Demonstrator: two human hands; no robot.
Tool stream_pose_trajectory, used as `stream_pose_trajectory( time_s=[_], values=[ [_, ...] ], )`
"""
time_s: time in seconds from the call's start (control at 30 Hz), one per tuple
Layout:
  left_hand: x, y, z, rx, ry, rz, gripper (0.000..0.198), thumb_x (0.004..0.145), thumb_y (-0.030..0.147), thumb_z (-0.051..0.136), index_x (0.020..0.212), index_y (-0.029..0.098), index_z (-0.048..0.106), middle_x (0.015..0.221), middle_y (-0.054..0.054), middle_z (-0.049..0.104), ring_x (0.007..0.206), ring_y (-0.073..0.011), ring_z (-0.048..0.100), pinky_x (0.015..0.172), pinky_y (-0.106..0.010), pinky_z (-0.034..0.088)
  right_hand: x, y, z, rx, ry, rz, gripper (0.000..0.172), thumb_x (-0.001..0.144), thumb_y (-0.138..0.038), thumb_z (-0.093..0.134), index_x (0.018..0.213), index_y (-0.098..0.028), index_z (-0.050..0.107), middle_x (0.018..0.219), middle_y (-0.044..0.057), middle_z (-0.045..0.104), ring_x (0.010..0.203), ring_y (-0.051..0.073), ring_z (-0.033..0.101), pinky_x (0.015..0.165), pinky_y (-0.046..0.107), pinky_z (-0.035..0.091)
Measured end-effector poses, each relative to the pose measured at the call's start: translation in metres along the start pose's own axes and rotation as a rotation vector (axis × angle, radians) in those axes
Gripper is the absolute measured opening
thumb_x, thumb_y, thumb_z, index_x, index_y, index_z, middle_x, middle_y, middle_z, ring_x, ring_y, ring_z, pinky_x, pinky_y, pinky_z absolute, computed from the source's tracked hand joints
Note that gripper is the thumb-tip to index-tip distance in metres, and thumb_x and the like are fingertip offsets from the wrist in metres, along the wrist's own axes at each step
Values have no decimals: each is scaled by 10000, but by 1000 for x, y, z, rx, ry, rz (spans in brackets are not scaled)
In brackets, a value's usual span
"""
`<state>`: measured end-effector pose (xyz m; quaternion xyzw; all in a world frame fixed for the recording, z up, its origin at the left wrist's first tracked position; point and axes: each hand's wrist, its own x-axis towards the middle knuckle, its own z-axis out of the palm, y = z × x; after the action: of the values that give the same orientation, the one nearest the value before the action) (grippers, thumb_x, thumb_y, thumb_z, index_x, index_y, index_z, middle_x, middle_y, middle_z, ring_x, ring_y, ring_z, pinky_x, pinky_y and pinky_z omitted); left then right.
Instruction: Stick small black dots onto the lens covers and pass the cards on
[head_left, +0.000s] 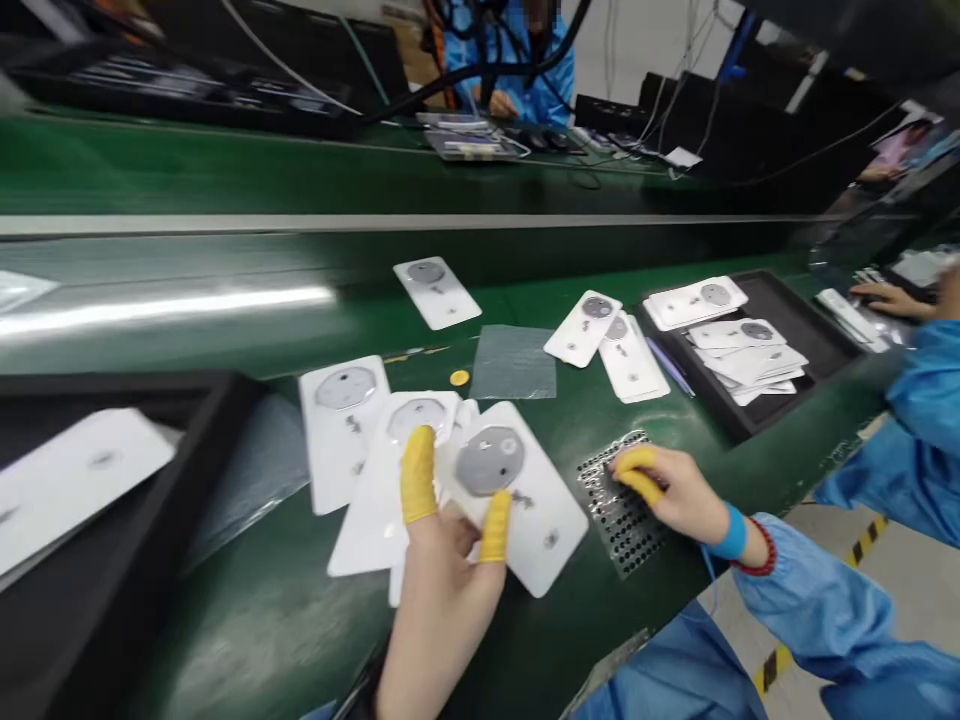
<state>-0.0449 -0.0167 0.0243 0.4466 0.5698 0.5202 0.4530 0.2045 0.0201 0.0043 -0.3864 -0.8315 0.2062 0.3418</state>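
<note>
My left hand [450, 560], in yellow finger cots, grips a white phone back cover [551, 495] with a grey octagonal patch. Its thumb lies on the cover's face, while the index finger reaches over a neighbouring white cover [367, 535]. More covers overlap under the hand, and another white cover [341, 400] lies just to the left. My right hand [675, 495], wearing yellow cots and a blue wrist strap, is closed in a pinch at a clear sheet of small black round stickers [630, 535]. Whatever sits between those fingertips is too small to make out.
A black tray [810, 330] with stacked covers stands at right, beside a purple pen [670, 366]. Another black tray [217, 400] is at near left. A translucent sheet [514, 362] and a yellow finger cot [459, 378] lie mid-table. Co-workers sit across and at right.
</note>
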Motion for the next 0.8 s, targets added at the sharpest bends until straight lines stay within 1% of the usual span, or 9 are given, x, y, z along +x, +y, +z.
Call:
stream_pose_trajectory(
  time_s=[0.03,0.07,0.13,0.2,0.3,0.47,0.67,0.73,0.8],
  values=[
    [-2,5,3,-24,-10,-8,995,828,339,703,1569,200,54,753,16,757,687,-178,730,677,-254,587,3,-4,-5,59,50,40,104,962,-118,524,973,-182,604,938,85,693,848,166,689,716,266,580],
    [-4,8,7,-46,-28,-20,974,828,336,700,1561,193,74,684,38,732,626,-168,712,646,-243,584,8,-9,-8,122,107,72,104,952,-114,549,962,-190,619,959,80,682,872,166,681,730,273,577],
    [-7,9,13,-71,-75,-54,747,821,337,696,1460,175,346,613,45,697,573,-158,686,609,-227,576,19,-27,-8,226,201,91,107,923,-113,605,938,-207,652,981,68,665,895,172,659,771,307,569],
    [-12,7,16,-54,-121,-69,421,820,327,690,1198,172,588,619,26,696,590,-153,684,620,-218,575,33,-45,-1,265,245,33,109,908,-124,632,937,-221,671,984,64,658,903,186,640,801,352,560],
    [-19,4,18,4,-185,-43,186,815,295,705,958,184,666,643,22,703,582,-137,663,615,-204,564,48,-64,17,219,265,-80,78,921,-175,621,943,-229,673,995,74,653,947,215,610,809,399,554],
    [-26,7,18,51,-229,-11,206,827,290,692,1007,189,675,675,18,727,573,-147,675,590,-215,575,51,-66,31,127,254,-103,77,923,-184,612,929,-234,670,1083,87,620,1023,235,565,859,433,532],
    [-32,5,16,225,-120,178,221,828,270,656,1020,181,720,678,-26,761,565,-191,727,550,-237,601,40,-61,31,209,214,6,40,916,-227,641,946,-249,656,1300,92,525,1222,269,526,1030,477,464],
    [-33,5,16,277,-94,269,166,820,234,654,963,192,726,654,-19,754,535,-188,717,524,-234,595,39,-60,32,311,215,73,153,912,-309,658,1049,-259,608,1361,102,494,1258,274,519,1048,479,468],
    [-34,7,16,310,-86,356,99,825,194,634,889,204,709,615,-3,735,495,-168,696,494,-210,575,39,-59,33,495,181,157,357,898,-401,677,1187,-278,505,1292,108,550,1135,239,610,942,424,556]
  ],
)
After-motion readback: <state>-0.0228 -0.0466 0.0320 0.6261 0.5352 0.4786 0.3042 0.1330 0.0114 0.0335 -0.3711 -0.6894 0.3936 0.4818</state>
